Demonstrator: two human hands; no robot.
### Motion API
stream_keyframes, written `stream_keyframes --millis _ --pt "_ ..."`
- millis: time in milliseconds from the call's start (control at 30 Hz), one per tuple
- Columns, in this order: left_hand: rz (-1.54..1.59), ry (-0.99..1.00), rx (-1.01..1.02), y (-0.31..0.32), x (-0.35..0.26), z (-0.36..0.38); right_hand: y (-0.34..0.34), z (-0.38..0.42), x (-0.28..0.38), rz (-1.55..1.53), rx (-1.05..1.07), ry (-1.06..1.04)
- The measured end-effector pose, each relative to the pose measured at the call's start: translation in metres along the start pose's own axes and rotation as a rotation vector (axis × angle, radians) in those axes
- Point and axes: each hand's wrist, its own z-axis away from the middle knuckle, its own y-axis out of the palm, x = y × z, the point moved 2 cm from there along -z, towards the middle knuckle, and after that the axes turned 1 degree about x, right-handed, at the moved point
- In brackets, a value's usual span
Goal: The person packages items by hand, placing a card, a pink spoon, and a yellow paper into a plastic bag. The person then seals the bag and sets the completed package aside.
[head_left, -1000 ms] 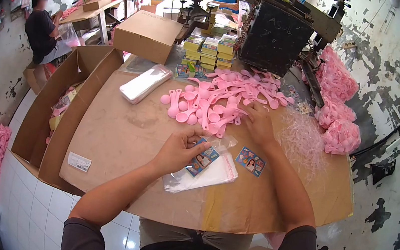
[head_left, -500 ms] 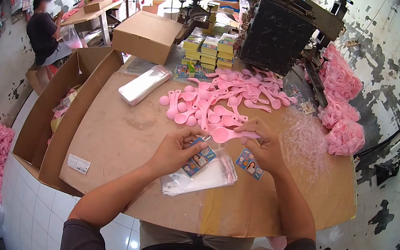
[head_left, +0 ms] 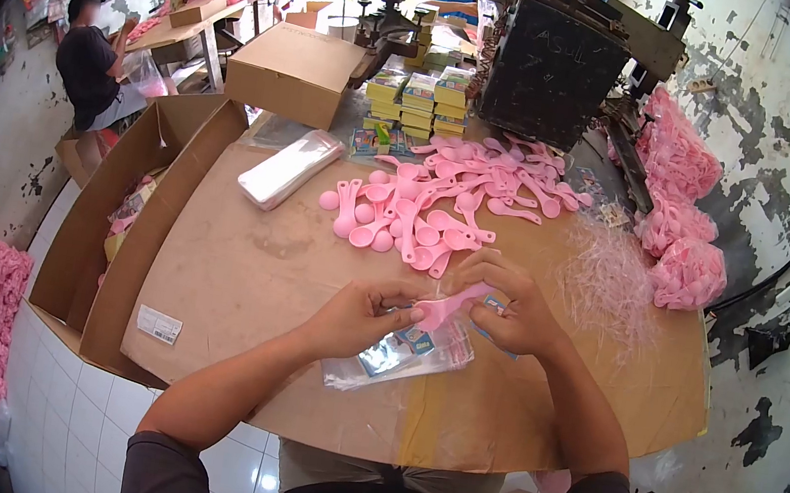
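A pink measuring spoon (head_left: 447,308) is between my two hands, bowl to the left and handle to the right. My right hand (head_left: 518,311) is closed around the handle. With thumb and fingertips, my left hand (head_left: 368,315) pinches at the bowl's edge. Below the hands, a stack of clear plastic bags (head_left: 434,363) lies on the cardboard tabletop. A blue printed card (head_left: 415,339) shows near the left thumb, with shiny plastic beside it. Another printed card (head_left: 494,306) is partly hidden behind my right hand. Beyond my hands spreads a pile of pink spoons (head_left: 431,196).
A bundle of clear bags (head_left: 291,168) lies left of the pile. Stacks of cards (head_left: 419,100) stand behind it, beside a dark machine (head_left: 553,68). An open carton (head_left: 128,231) borders the table's left side. Plastic strands (head_left: 614,285) lie right. A person (head_left: 90,62) sits far left.
My left hand has let go of the card, which now lies lower over the bags, and pinches at the spoon's bowl. The spoon has come lower and tilted, bowl down, in my right hand.
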Motion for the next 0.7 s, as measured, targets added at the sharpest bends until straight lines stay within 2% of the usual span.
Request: stream_keyframes --millis 67,167,267,367,467,567,667,700 --pt "0.061 -0.088 0.035 0.001 -0.007 0.002 0.011 0.001 0.000 -0.041 0.021 0.040" --pt "0.144 0.012 0.063 0.001 -0.004 0.001 0.041 0.000 0.013 -0.710 0.030 0.240" --pt "0.062 -0.096 0.158 -0.005 -0.012 0.004 0.037 -0.002 0.015 -0.706 0.314 0.283" --pt "0.187 0.000 0.205 -0.003 -0.019 0.006 0.026 -0.008 0.016 -0.906 0.166 0.088" --pt "0.274 -0.062 0.273 -0.001 -0.028 0.011 0.012 -0.012 0.029 -0.288 0.231 0.044" --pt "0.245 -0.011 0.335 -0.010 -0.006 0.008 0.012 -0.022 0.051 -0.177 0.146 -0.080" --pt "0.144 0.181 0.104 -0.001 -0.017 0.009 0.002 -0.030 0.079 -0.187 0.063 -0.119" --pt "0.101 0.195 0.076 0.000 -0.020 0.012 -0.002 -0.031 0.087 -0.044 0.022 -0.132"
